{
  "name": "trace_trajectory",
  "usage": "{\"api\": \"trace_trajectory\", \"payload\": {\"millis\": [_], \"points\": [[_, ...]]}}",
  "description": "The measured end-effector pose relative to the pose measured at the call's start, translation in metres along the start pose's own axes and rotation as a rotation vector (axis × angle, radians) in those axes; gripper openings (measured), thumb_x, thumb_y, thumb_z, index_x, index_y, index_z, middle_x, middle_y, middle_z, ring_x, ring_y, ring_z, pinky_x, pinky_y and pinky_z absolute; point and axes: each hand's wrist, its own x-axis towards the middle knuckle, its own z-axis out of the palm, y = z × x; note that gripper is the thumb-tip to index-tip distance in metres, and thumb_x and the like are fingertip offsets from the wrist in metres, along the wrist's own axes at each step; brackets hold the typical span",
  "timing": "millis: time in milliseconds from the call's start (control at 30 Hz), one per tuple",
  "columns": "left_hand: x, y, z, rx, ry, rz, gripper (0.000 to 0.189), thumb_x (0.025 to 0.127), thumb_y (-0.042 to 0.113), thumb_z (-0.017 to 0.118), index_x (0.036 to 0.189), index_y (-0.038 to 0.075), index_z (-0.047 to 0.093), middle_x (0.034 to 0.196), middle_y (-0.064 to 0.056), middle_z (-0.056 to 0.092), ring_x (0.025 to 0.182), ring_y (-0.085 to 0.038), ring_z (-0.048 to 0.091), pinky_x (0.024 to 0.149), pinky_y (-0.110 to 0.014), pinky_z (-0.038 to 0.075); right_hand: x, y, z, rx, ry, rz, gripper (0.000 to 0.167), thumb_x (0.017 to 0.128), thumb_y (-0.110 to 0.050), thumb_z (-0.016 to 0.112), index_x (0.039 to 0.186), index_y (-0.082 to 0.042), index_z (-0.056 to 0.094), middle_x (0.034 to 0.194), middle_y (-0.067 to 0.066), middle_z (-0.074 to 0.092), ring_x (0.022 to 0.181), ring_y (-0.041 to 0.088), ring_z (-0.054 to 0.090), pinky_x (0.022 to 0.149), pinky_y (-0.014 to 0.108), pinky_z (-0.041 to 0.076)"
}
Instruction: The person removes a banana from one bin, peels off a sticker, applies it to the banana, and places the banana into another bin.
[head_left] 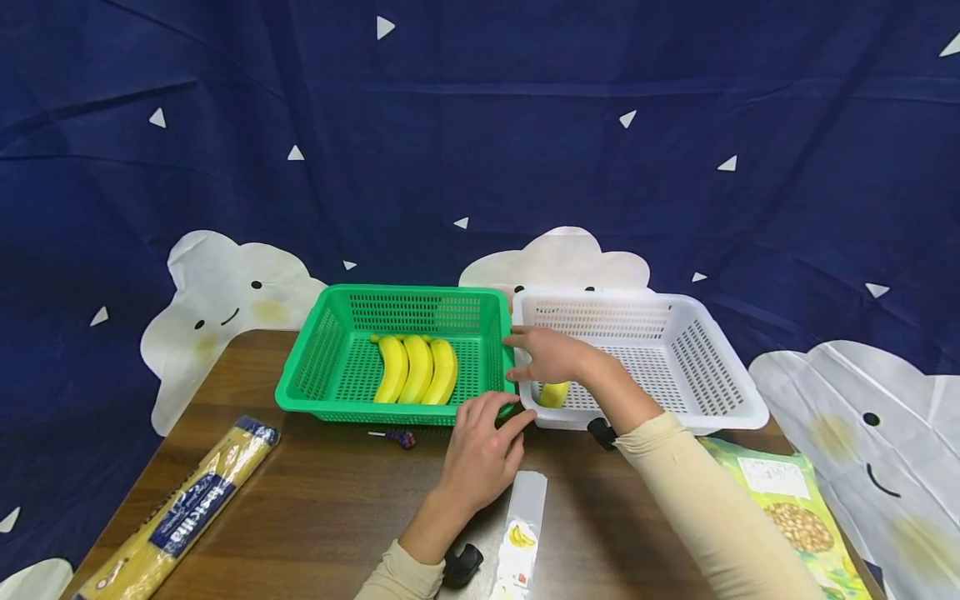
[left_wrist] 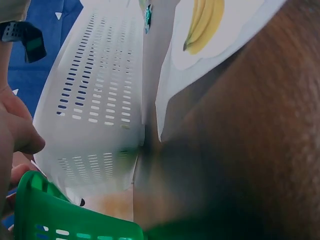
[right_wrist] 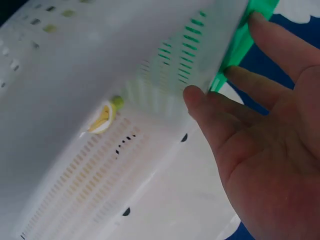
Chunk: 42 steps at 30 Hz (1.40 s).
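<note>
A green basket [head_left: 322, 408] holds three yellow bananas [head_left: 415, 371]. Against its right side stands a white basket [head_left: 720, 421], with a yellow fruit [head_left: 553, 395] partly hidden under the right hand. My right hand [head_left: 555, 354] reaches across the adjoining rims, its fingertips [right_wrist: 231, 71] on the green rim and the white rim, fingers extended. At the baskets' front corners, my left hand [head_left: 480, 454] has its spread fingers touching the green rim and one finger at the white corner. Neither palm holds anything.
A white strip with banana pictures [head_left: 521, 537] lies near the left wrist. Before the green basket is a wrapped lollipop [head_left: 405, 439]. A spaghetti pack [head_left: 183, 517] lies at left, a green printed bag [head_left: 795, 525] at right. Behind hangs a dark blue curtain [head_left: 480, 150].
</note>
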Motion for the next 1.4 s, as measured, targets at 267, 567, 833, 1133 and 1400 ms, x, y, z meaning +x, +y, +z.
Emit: {"api": "trace_trajectory", "payload": {"millis": [267, 567, 833, 1133, 1400], "points": [[0.001, -0.001, -0.005, -0.055, 0.051, -0.029, 0.028, 0.089, 0.016, 0.060, 0.116, 0.014, 0.070, 0.117, -0.005, 0.057, 0.114, -0.024, 0.049, 0.099, -0.039, 0.037, -0.010, -0.001, 0.012, 0.000, 0.051, -0.020, 0.065, 0.091, -0.037, 0.065, 0.140, 0.001, 0.046, 0.147, 0.024, 0.035, 0.129, 0.038, 0.042, 0.102, 0.049, 0.037], [0.017, -0.015, -0.025, -0.454, 0.136, -0.250, 0.027, 0.091, 0.015, 0.062, 0.118, 0.013, 0.067, 0.118, 0.004, 0.059, 0.110, -0.015, 0.053, 0.092, -0.034, 0.046, -0.014, 0.001, 0.018, -0.024, 0.089, -0.010, 0.069, 0.093, -0.041, 0.061, 0.144, 0.001, 0.040, 0.150, 0.025, 0.028, 0.133, 0.038, 0.035, 0.104, 0.048, 0.035], [0.054, -0.052, -0.061, -0.661, 0.023, -0.493, 0.031, 0.093, 0.024, 0.062, 0.124, 0.020, 0.062, 0.107, 0.004, 0.066, 0.092, -0.015, 0.062, 0.074, -0.035, 0.052, -0.016, -0.001, 0.023, 0.037, 0.096, -0.008, 0.069, 0.094, -0.042, 0.060, 0.145, 0.000, 0.038, 0.152, 0.023, 0.025, 0.135, 0.036, 0.033, 0.106, 0.048, 0.033], [0.098, -0.099, -0.105, -0.617, -0.055, -0.608, 0.031, 0.094, 0.029, 0.061, 0.123, 0.016, 0.064, 0.105, 0.000, 0.066, 0.087, -0.019, 0.062, 0.075, -0.035, 0.049, -0.019, 0.002, 0.029, 0.065, 0.089, -0.010, 0.069, 0.096, -0.040, 0.056, 0.147, 0.000, 0.034, 0.154, 0.023, 0.020, 0.138, 0.036, 0.027, 0.107, 0.049, 0.030], [0.117, -0.133, -0.123, -0.708, -0.024, -0.690, 0.037, 0.096, 0.029, 0.060, 0.128, 0.011, 0.060, 0.111, -0.007, 0.065, 0.086, -0.023, 0.063, 0.076, -0.040, 0.054, -0.020, 0.000, 0.030, 0.071, 0.095, -0.027, 0.070, 0.097, -0.041, 0.055, 0.148, 0.000, 0.032, 0.155, 0.022, 0.019, 0.139, 0.036, 0.026, 0.107, 0.049, 0.031]]}}
